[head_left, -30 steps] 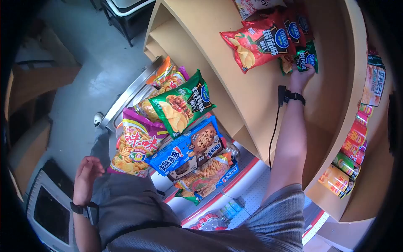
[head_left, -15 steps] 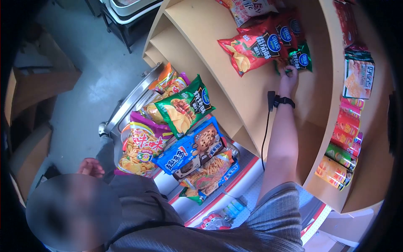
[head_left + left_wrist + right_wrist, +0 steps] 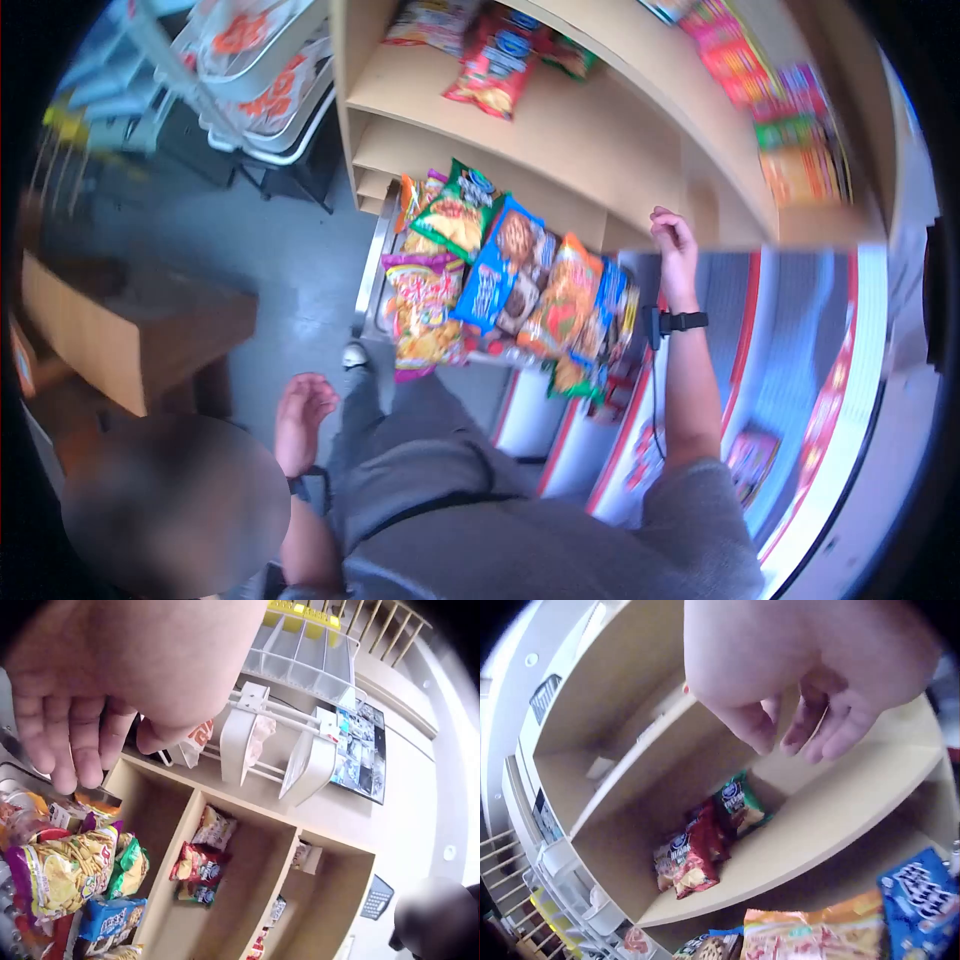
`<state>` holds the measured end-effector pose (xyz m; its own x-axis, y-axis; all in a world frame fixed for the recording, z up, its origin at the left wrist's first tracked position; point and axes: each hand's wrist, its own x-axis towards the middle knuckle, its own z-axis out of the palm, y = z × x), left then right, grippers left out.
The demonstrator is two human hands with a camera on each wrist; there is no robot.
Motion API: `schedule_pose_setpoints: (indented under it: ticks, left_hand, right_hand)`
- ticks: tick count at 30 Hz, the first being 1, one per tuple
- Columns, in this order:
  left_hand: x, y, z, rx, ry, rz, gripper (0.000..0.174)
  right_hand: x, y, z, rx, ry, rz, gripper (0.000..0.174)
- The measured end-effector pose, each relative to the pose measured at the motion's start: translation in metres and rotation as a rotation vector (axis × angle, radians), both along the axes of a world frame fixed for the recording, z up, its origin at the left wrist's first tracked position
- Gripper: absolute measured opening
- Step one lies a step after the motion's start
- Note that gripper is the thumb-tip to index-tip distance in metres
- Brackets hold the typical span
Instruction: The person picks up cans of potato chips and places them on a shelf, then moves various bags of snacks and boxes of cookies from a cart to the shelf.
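Observation:
My right hand (image 3: 675, 250) is held up by the front edge of the shelf, its fingers loosely bent and nothing in them. Behind it in the right wrist view, a green chip bag (image 3: 739, 806) leans beside several red chip bags (image 3: 694, 855) on the shelf board. My left hand (image 3: 303, 415) hangs empty and relaxed beside my leg. Between the hands a metal-rimmed cart (image 3: 375, 260) is heaped with snacks: a green chip bag (image 3: 458, 215), a blue cookie box (image 3: 485, 285), an orange snack bag (image 3: 568, 295) and a purple-edged snack bag (image 3: 425, 310).
A curved wooden shelf unit (image 3: 600, 150) spans the far side, with packs of snacks (image 3: 730, 55) on another level. White baskets on a rack (image 3: 250, 75) stand at the back left, a wooden box (image 3: 140, 330) at the left. White-and-red display shelving (image 3: 745, 330) runs at the right.
My right hand has let go of the green chip bag on the shelf and drawn back toward me. The head view has swung, and the left hand stays empty.

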<state>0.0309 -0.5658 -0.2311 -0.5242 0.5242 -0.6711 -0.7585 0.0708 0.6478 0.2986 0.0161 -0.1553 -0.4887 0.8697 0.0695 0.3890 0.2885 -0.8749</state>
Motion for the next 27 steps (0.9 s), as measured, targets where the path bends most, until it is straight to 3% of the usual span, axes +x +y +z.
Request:
schedule_pose_setpoints:
  ticks: [6,10,14,19,21,24,27]
  left_hand:
    - [-0.016,-0.012,0.015,0.104,0.04,-0.217,0.03]
    - [-0.006,0.0,0.017,0.099,0.025,-0.389,0.03]
    - [0.024,0.025,0.031,0.165,0.031,-0.564,0.029]
    - [0.064,0.058,0.045,0.243,0.018,-0.72,0.028]
    - [0.08,0.07,0.046,0.246,0.01,-0.777,0.029]
    - [0.107,0.088,0.044,0.218,0.042,-0.787,0.03]
    - [0.141,0.107,0.045,0.187,0.048,-0.778,0.03]
  right_hand:
    - [0.159,-0.176,0.034,0.016,-0.001,-0.311,0.006]
    - [0.237,-0.265,-0.003,-0.098,0.035,-0.521,0.003]
    - [0.286,-0.328,-0.058,-0.208,0.049,-0.595,0.007]
    - [0.296,-0.352,-0.096,-0.514,0.162,-0.769,0.015]
    - [0.296,-0.347,-0.116,-0.695,0.332,-0.798,0.029]
    - [0.296,-0.323,-0.146,-0.763,0.373,-0.819,0.055]
    - [0.293,-0.292,-0.165,-0.807,0.376,-0.874,0.067]
